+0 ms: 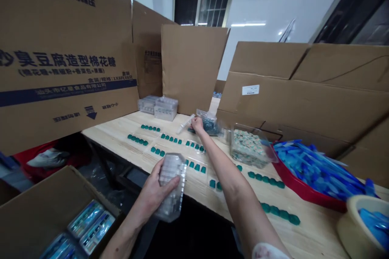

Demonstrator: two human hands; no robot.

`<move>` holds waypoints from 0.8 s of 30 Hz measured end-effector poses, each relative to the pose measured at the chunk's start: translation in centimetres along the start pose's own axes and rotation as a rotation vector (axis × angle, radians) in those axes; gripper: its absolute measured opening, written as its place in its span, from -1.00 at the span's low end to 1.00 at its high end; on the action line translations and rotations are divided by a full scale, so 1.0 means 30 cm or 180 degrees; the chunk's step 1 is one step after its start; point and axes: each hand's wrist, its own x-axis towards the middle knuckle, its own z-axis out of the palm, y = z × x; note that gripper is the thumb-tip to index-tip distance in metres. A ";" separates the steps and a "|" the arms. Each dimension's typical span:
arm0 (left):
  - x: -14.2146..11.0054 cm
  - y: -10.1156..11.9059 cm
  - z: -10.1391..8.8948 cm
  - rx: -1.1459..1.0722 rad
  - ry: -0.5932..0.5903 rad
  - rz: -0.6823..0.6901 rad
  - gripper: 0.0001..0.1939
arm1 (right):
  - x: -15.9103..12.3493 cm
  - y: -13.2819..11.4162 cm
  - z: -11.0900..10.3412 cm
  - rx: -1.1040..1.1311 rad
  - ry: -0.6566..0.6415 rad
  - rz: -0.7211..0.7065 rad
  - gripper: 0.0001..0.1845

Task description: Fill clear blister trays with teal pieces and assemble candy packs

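Observation:
My left hand (153,195) is closed around a clear plastic tray (172,186), held near the table's front edge. My right hand (197,124) reaches far across the wooden table (310,230) with its fingers pinched on a thin clear strip (184,124), beside a clear bag of teal pieces (209,123). Rows of small teal caps (170,139) lie on the table between my two arms.
Cardboard boxes wall the table on the left, back and right. A clear tub of small packets (247,147), a red tray of blue pieces (316,170), a tape roll (361,226), stacked clear trays (158,107) and an open box of packaged goods (82,230) lie around.

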 end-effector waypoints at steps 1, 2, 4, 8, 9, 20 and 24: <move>0.004 -0.002 -0.004 0.0019 0.0033 0.0035 -0.20 | -0.012 -0.005 -0.007 -0.0132 0.0081 0.0034 -0.78; 0.007 -0.006 -0.008 0.0033 0.0068 0.0056 -0.20 | -0.030 -0.012 -0.014 -0.0297 0.0154 0.0129 -0.81; 0.011 -0.020 -0.012 0.0044 0.0108 0.0059 -0.19 | -0.095 -0.034 -0.026 -0.0617 0.0172 0.0361 -0.87; 0.009 -0.056 0.001 0.0078 0.0099 0.0168 -0.20 | -0.334 -0.101 -0.043 -0.0333 -0.0740 0.0696 -0.80; 0.007 -0.064 0.007 0.0066 0.0096 0.0215 -0.21 | -0.406 -0.121 -0.045 -0.0087 -0.1068 0.0805 -0.76; -0.013 -0.076 0.049 0.0084 -0.0114 0.0375 -0.20 | -0.739 -0.178 -0.010 0.1336 -0.1290 0.1511 -0.68; -0.009 -0.092 0.051 0.0378 -0.0066 0.0567 -0.21 | -0.748 -0.157 0.002 0.1301 -0.1014 0.1443 -0.72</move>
